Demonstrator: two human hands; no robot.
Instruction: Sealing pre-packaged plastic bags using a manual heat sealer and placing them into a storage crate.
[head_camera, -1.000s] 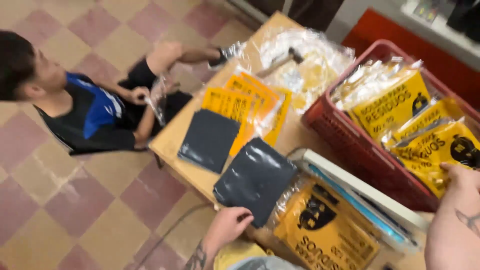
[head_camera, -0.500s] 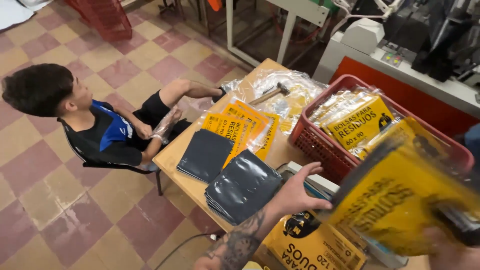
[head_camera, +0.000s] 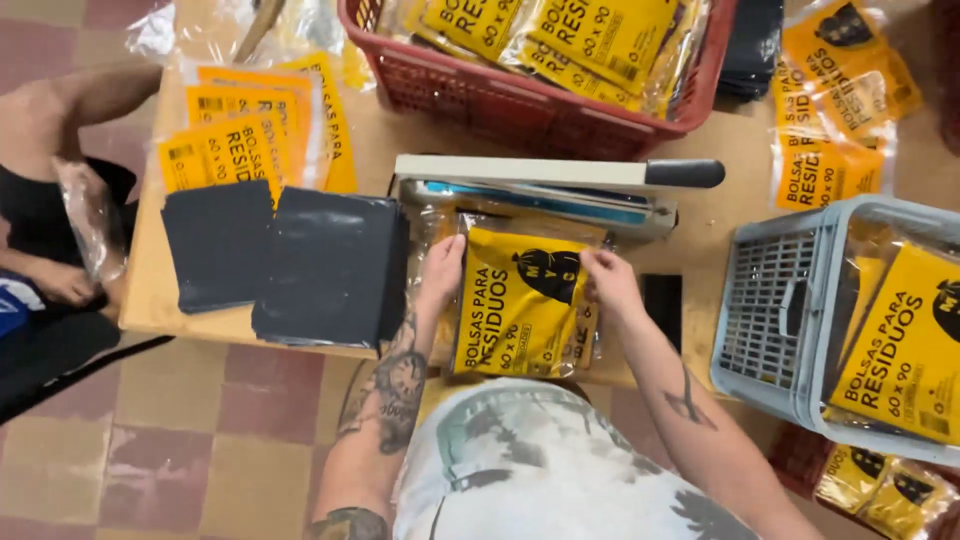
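Wooden table (head_camera: 720, 215) carries a red basket (head_camera: 530, 105) of yellow packs at its far edge, a grey crate (head_camera: 775, 300) at the right, and two stacks of dark folded bags (head_camera: 330, 265) at the left. Just below the heat sealer (head_camera: 555, 190) lies a yellow bag pack (head_camera: 515, 300) in clear plastic. The left hand (head_camera: 440, 275) and right hand (head_camera: 610, 280) each pinch an upper side edge, fingers closed on the wrapping.

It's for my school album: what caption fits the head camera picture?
Left hand and right hand hold a yellow bag packet below a heat sealer.
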